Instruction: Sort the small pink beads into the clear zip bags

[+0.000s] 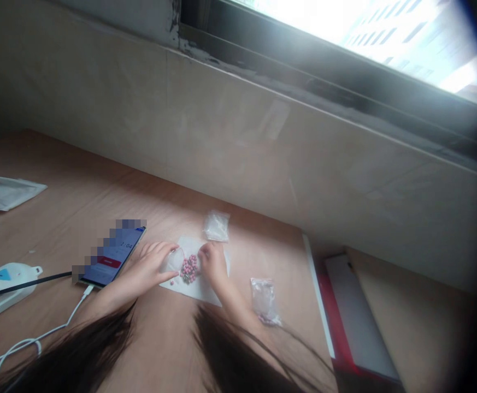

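Note:
A small heap of pink beads (189, 268) lies on a white sheet of paper (199, 289) on the tan table. My left hand (154, 266) rests on the sheet's left side, fingers curled, with a thin loop of wire or thread by its fingertips. My right hand (212, 261) is just right of the beads, fingers pinched together near the heap. What either hand holds is too small to make out.
A phone (113, 254) with a lit screen lies left of my left hand, a white cable running from it. Clear plastic bags lie behind the sheet (217, 225) and to its right (264, 299). A white device (0, 284) sits at far left. The table edge is at right.

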`<state>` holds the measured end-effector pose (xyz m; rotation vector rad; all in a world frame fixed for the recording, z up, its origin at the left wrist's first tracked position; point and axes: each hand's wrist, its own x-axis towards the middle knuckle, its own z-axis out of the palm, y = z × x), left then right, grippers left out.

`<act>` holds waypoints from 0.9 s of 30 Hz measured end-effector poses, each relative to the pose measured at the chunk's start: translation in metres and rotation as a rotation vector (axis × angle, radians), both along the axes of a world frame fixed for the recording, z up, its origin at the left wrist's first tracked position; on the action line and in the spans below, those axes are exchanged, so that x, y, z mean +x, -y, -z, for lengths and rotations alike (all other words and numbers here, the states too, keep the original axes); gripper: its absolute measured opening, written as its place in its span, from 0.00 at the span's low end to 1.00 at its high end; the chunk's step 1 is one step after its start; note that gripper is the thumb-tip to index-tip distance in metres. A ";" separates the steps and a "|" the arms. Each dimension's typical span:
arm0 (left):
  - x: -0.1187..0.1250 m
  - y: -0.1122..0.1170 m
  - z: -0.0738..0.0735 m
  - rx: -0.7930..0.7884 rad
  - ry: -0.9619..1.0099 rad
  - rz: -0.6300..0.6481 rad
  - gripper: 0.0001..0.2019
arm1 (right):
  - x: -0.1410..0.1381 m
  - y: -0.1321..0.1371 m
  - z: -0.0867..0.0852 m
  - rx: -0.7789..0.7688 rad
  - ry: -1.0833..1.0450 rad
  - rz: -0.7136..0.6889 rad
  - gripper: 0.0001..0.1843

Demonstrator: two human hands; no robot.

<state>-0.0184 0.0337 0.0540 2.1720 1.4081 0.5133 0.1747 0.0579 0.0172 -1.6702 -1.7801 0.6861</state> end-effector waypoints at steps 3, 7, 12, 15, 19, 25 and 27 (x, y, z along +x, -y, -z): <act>0.006 0.000 0.003 -0.016 0.008 -0.012 0.21 | -0.008 0.008 -0.016 -0.048 -0.151 -0.049 0.04; 0.013 0.003 0.006 -0.015 0.053 -0.043 0.21 | -0.013 0.024 -0.031 -0.049 -0.289 -0.108 0.07; 0.010 0.008 0.002 -0.057 0.050 -0.018 0.21 | 0.003 0.039 -0.013 -0.039 -0.094 0.003 0.05; 0.009 0.011 -0.003 -0.094 0.023 -0.014 0.22 | 0.009 0.047 0.000 -0.050 -0.022 -0.043 0.09; 0.012 0.018 -0.009 -0.123 0.005 -0.029 0.21 | 0.008 0.052 0.003 -0.027 0.020 -0.074 0.11; 0.013 0.023 -0.010 -0.161 0.001 -0.021 0.21 | 0.004 0.055 -0.001 -0.014 0.072 -0.153 0.11; 0.013 0.023 -0.008 -0.162 -0.002 -0.020 0.21 | 0.005 0.055 0.001 -0.011 0.095 -0.165 0.09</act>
